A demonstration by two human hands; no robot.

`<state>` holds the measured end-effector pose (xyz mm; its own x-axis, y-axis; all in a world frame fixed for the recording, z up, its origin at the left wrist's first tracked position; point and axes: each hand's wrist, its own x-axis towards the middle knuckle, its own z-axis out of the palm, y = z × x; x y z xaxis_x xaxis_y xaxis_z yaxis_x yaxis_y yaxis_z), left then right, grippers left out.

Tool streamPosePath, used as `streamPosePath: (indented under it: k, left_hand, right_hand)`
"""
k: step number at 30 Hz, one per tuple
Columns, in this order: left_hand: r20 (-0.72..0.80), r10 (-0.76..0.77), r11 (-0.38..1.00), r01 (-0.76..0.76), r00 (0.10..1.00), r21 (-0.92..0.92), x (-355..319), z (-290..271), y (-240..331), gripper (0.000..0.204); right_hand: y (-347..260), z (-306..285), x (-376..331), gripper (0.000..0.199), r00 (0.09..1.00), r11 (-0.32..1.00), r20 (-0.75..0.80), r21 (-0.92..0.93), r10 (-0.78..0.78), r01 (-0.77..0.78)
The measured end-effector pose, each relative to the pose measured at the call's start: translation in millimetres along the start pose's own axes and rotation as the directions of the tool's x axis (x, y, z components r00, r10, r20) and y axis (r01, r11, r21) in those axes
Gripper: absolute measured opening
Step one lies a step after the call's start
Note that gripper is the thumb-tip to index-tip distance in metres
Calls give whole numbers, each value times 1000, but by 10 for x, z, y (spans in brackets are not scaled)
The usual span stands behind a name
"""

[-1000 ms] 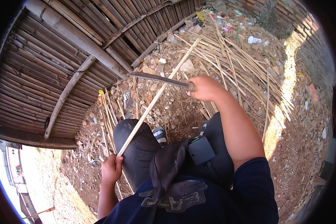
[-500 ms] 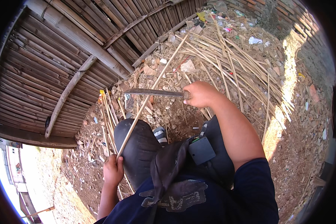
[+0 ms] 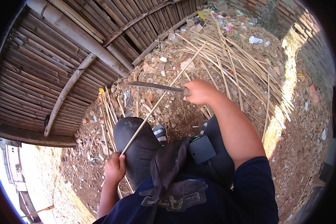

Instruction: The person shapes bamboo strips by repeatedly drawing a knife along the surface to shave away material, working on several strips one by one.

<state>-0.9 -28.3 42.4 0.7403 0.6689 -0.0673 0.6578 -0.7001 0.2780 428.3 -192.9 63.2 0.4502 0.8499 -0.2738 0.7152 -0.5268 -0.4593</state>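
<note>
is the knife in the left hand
No, the right hand grips the knife, while the left hand holds a thin stick.

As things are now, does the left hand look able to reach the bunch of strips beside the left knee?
Likely yes: the left hand is close to the bunch of strips, and nothing visible blocks the way. However, its grip holds another strip.
</note>
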Motion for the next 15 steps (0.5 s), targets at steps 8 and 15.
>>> streamPosePath:
  k: [8, 15]
  left_hand:
    - [-60, 62, 997, -59, 996, 49, 64, 112, -121, 29]
    - [-73, 5, 996, 1, 997, 87, -23, 114, -81, 31]
  right_hand:
    - [275, 48, 244, 51, 997, 969, -22, 238, 70, -62]
    - [-141, 10, -63, 48, 999, 996, 11, -82, -33, 34]
